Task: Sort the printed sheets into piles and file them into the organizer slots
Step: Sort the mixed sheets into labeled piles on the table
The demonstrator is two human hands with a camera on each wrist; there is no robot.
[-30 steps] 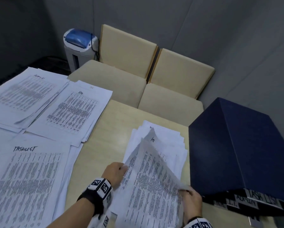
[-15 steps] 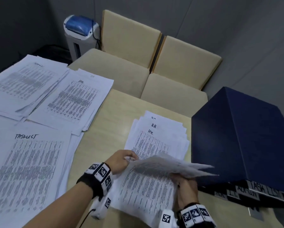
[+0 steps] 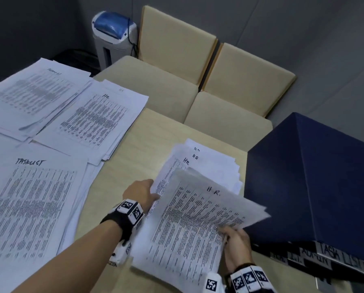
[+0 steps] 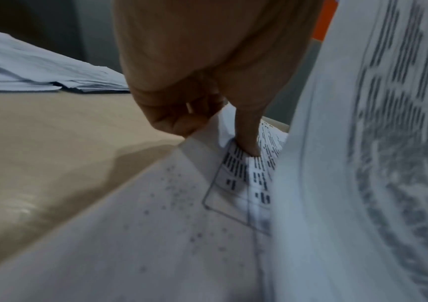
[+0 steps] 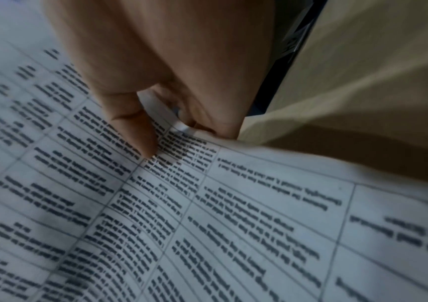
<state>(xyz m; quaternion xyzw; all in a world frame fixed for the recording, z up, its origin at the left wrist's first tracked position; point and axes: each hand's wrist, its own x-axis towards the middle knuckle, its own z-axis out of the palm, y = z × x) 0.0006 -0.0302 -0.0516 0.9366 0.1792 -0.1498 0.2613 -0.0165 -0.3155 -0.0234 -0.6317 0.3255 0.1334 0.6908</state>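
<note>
Right hand (image 3: 237, 244) pinching HR sheets (image 3: 198, 225) – left hand (image 3: 139, 192), forefinger pressing lower stack (image 3: 214, 166)

Handwritten "H R." heads the lifted sheet (image 3: 200, 220) — its printed table text is too blurred to read. The stack beneath (image 3: 210, 166) shows "HR" on its top page. The near left pile (image 3: 29, 204) is headed "TASKLIST", the pile beyond (image 3: 92, 121) "HR". On the blue organizer (image 3: 316, 182), one slot label (image 3: 337, 253) reads "TASK LIST" — its neighbours are unclear.
</note>
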